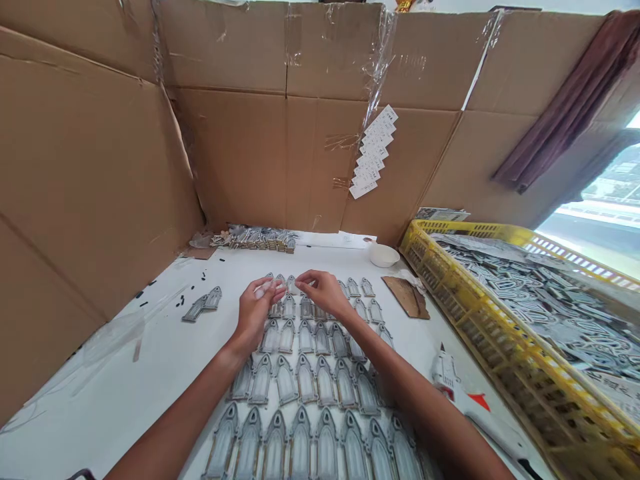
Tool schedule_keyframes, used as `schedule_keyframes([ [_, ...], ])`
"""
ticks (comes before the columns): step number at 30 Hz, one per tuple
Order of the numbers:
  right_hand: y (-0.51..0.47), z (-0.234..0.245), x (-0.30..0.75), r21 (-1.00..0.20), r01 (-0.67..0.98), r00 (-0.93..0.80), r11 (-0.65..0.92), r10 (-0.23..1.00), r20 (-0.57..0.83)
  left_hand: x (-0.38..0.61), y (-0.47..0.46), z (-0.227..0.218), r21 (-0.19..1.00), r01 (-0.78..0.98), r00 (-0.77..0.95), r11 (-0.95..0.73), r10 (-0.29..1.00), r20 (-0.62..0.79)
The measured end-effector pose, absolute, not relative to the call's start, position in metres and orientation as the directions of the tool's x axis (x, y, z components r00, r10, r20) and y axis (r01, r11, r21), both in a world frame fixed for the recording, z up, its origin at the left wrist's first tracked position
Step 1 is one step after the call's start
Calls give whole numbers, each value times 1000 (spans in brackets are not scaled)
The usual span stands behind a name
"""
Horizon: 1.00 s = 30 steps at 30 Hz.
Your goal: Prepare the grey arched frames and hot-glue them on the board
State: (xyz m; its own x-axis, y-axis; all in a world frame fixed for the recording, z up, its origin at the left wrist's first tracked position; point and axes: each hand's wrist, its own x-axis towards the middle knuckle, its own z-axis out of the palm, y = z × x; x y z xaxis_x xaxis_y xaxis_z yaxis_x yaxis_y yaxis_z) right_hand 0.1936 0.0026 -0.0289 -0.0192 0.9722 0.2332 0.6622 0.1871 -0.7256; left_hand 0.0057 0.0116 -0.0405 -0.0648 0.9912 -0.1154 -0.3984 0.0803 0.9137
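Note:
Rows of grey arched, window-shaped pieces [301,437] with pale, translucent middles lie on the white table. Over the farthest rows, my left hand [254,310] is closed around small whitish, clear pieces [264,289], their exact kind too small to make out. Just to its right, my right hand [324,293] has thumb and fingertips pinched together above the far row. Whatever sits between those fingertips, if anything, cannot be made out. My forearms pass over the nearer rows and cover some of the arched pieces.
At right stands a yellow plastic basket [470,303] full of grey parts. Beside it lie a white glue gun [445,373] and a brown board piece [406,298]. A white bowl [384,255] and stacked parts [260,239] sit at the back, before cardboard walls [240,153].

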Motion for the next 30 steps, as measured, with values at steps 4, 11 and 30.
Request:
schedule_keyframes([
  [4,-1,-30,191,-658,725,-73,202,973,218,4,15,-39,905,-422,-131,61,983,-128],
  [11,-5,-30,185,-552,799,-159,239,969,189,4,15,-42,899,-433,-119,69,984,-134],
  [30,-1,-13,215,-518,839,-113,170,984,139,2,18,-48,880,-466,-124,98,977,-175],
])
